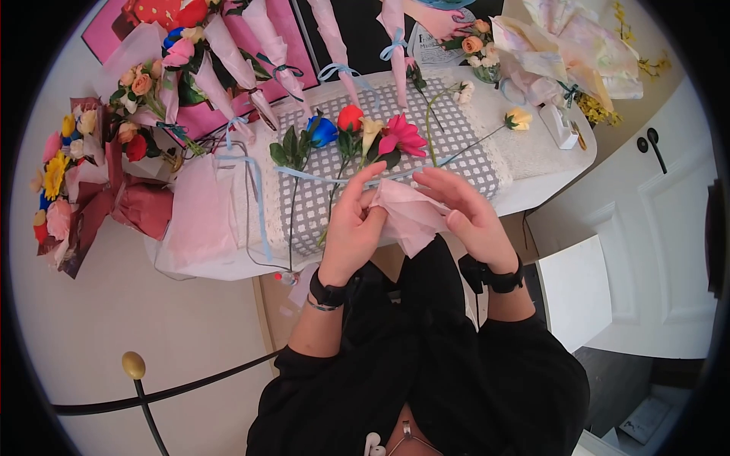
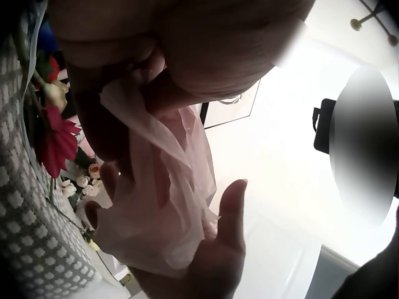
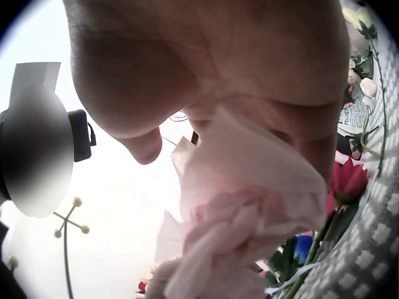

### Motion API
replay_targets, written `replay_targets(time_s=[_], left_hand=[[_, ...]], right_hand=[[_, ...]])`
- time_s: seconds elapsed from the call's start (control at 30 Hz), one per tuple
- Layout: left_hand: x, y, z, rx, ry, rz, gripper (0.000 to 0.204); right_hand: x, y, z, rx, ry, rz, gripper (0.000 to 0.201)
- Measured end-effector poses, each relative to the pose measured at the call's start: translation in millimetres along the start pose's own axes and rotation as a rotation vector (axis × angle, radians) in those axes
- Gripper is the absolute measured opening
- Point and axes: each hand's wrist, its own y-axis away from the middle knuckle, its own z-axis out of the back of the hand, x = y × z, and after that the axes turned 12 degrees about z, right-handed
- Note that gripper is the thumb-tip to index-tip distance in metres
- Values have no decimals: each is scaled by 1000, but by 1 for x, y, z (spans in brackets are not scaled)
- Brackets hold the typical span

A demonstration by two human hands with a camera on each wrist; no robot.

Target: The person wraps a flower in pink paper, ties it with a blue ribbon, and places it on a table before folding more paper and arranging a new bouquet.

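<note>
A crumpled sheet of pink tissue paper (image 1: pixel 409 220) is between my two hands, above the table's front edge. My left hand (image 1: pixel 354 232) pinches its left side between thumb and fingers. Against the other side rest the straight fingers of my right hand (image 1: pixel 477 222); its thumb (image 2: pixel 232 215) stands away from the paper in the left wrist view. Just beyond the hands lie a blue rose (image 1: pixel 322 131), a red rose (image 1: pixel 350 118), a cream lily (image 1: pixel 371 134) and a magenta flower (image 1: pixel 403 135) on stems.
A grey-and-white checked runner (image 1: pixel 304 220) covers the table's middle. A light blue ribbon (image 1: pixel 262 213) trails across it, left of which lies flat pink paper (image 1: pixel 199 216). Pink-wrapped flowers line the back; a red-wrapped bouquet (image 1: pixel 65 178) is at far left. A yellow rose (image 1: pixel 518 118) lies right.
</note>
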Motion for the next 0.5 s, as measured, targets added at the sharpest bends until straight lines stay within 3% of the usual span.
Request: replay_targets(time_s=[0.03,0.1,0.23,0.3,0.37,0.43,0.5], left_hand=[[2,-1,1,0,-25,-20,59],[1,-2,-2,2,-16,-32,57],[4,-3,-6,15,-28,-54,55],[10,-4,-11,-29,-52,-103,51],[17,-8,-11,-71,-77,-156,48],[24,-12,-5,11,-151,-226,42],[22,-13,-6,34,-215,-289,41]], right_hand=[[3,1,3,-1,1,0,49],[10,0,9,-76,-202,-241,47],[-3,2,16,-128,-284,-280,45],[-10,0,15,-88,12,-187,32],[-13,4,13,-98,-62,-252,28],[-11,6,14,-111,-137,-319,23],[-5,3,15,88,-69,-463,24]])
